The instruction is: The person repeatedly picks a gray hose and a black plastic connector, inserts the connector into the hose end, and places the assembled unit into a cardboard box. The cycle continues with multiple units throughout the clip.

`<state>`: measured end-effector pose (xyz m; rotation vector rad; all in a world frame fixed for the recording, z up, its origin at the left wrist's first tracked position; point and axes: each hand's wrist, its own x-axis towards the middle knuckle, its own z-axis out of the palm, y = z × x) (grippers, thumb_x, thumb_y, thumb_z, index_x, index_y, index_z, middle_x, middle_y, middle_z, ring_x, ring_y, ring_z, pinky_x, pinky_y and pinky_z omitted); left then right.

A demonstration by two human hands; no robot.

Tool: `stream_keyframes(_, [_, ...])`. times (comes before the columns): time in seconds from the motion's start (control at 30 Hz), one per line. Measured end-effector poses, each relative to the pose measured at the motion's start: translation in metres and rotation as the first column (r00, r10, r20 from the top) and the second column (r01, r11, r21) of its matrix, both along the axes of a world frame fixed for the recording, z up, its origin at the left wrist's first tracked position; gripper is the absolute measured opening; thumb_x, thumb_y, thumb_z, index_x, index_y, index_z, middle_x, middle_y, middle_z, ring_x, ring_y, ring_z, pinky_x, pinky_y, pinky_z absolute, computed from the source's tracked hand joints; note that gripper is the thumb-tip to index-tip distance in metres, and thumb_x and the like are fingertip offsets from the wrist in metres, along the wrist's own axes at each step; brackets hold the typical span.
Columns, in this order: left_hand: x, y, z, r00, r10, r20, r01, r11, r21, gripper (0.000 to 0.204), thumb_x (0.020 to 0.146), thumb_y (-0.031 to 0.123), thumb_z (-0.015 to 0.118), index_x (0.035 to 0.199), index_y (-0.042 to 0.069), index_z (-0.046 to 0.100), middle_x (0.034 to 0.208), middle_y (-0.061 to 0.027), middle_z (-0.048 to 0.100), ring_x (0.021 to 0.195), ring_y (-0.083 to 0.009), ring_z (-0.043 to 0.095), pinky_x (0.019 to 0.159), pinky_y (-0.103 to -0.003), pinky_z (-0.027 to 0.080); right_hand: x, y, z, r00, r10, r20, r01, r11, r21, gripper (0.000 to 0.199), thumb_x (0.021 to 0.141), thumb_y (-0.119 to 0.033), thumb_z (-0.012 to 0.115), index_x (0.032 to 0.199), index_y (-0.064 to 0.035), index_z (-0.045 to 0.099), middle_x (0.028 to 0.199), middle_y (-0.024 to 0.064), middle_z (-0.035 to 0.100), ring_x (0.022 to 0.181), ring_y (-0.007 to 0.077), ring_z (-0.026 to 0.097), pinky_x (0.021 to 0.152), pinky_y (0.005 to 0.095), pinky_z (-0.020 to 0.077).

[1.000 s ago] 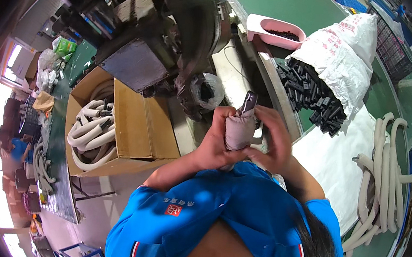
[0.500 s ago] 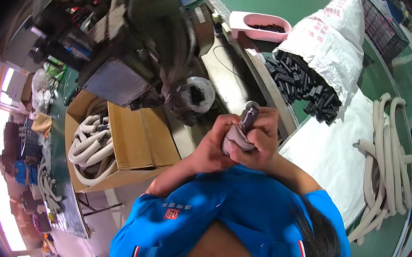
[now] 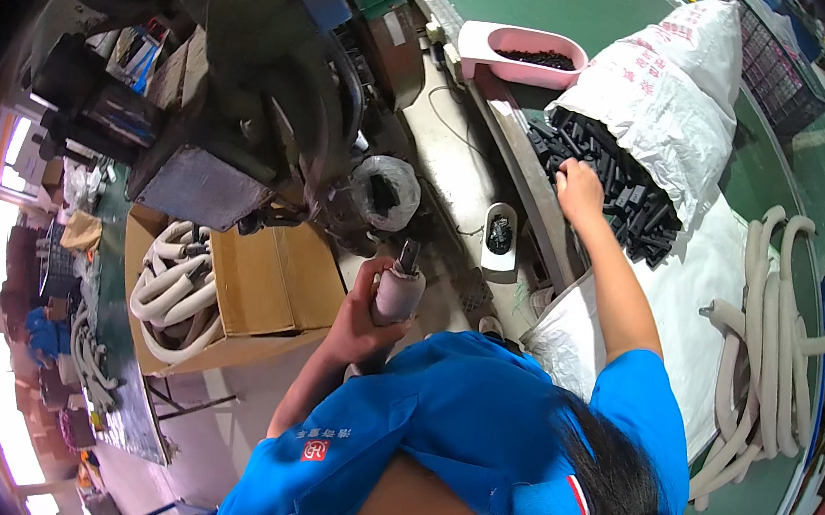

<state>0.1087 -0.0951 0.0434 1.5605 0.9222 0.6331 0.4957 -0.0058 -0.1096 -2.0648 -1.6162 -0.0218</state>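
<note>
My left hand (image 3: 367, 311) is wrapped round a grey foam-covered tube (image 3: 398, 296), whose bare metal end points up and away from me. Its lower part is hidden by my hand and sleeve. Farther right, my right hand (image 3: 581, 189) reaches to the left edge of a heap of small black plastic pieces (image 3: 630, 195). Its fingers are curled together against the heap; whatever they pinch is too small to make out. The pieces spill from the mouth of a white woven sack (image 3: 666, 93) lying on the bench.
A dark machine (image 3: 259, 91) stands at upper left, with a plastic-lined round container (image 3: 385, 194) beside it. Below is a cardboard box (image 3: 275, 278) of foam tubes. A pink scoop (image 3: 480, 48) stands at the back; more tubes (image 3: 771, 335) lie at right.
My hands have come apart. The left has moved left and slightly down with the tube; the right has let go of it and reached up and right to the black pieces.
</note>
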Motion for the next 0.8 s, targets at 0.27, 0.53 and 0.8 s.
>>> stream_keyframes(0.27, [-0.007,-0.009,0.008,0.997,-0.011,-0.072,0.013,1.0,0.018,0.077,0.065,0.006,0.07,0.13,0.008,0.028,0.108,-0.0096,0.05,0.097,-0.0173,0.05,0.087,-0.031,0.04,0.013,0.06,0.02,0.974,0.09,0.21,0.065,0.771,-0.633,0.025,0.078,-0.007,0.052,0.102,-0.001,0.057,0.1,0.0197,0.064,0.094,0.0338,0.063,0.078,0.0432,0.051])
stream_keyframes(0.53, [-0.013,-0.013,0.003,1.0,-0.001,0.018,0.001,1.0,0.02,0.074,0.065,0.005,0.067,0.13,0.008,0.03,0.107,-0.0144,0.055,0.1,-0.0216,0.053,0.086,-0.032,0.041,-0.059,0.007,0.16,0.636,0.439,-0.635,-0.589,0.808,-0.031,0.019,0.085,-0.015,0.057,0.1,-0.0033,0.06,0.072,0.0041,0.06,0.065,0.016,0.057,0.063,0.0276,0.0462])
stream_keyframes(0.8, [-0.014,-0.007,0.01,0.993,-0.062,0.098,0.046,0.987,0.157,0.071,0.066,0.004,0.065,0.128,0.008,0.032,0.104,-0.0153,0.057,0.097,-0.0236,0.056,0.085,-0.033,0.042,-0.124,-0.057,0.195,-0.046,0.559,-0.828,-0.733,0.544,0.408,0.017,0.09,-0.016,0.056,0.091,0.0007,0.059,0.067,-0.0017,0.044,0.055,0.0057,0.04,0.05,0.02,0.0322])
